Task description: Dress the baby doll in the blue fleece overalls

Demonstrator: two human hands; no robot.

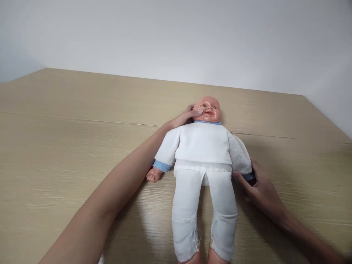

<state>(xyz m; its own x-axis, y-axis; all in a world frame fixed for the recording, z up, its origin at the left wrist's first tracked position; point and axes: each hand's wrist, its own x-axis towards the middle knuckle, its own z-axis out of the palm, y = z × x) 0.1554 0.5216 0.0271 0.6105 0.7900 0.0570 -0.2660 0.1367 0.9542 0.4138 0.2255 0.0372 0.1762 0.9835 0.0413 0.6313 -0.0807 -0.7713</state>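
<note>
Pale wall behind, wood-grain tabletop below. Left hand: grasping the doll by its head, thumb on the cheek. Right hand: grasping the doll's sleeved arm at the cuff, fingers partly hidden. Doll is face up at the tabletop, between the forearms, head toward the wall; whether its back rests fully is unclear. Step in hand, judged: steadying or positioning the doll. Any further move likely calls for head support and a gentle grip on the arm. Count: one doll, one white top, one pair of white trousers, two blue cuffs, one doll hand visible.
</note>
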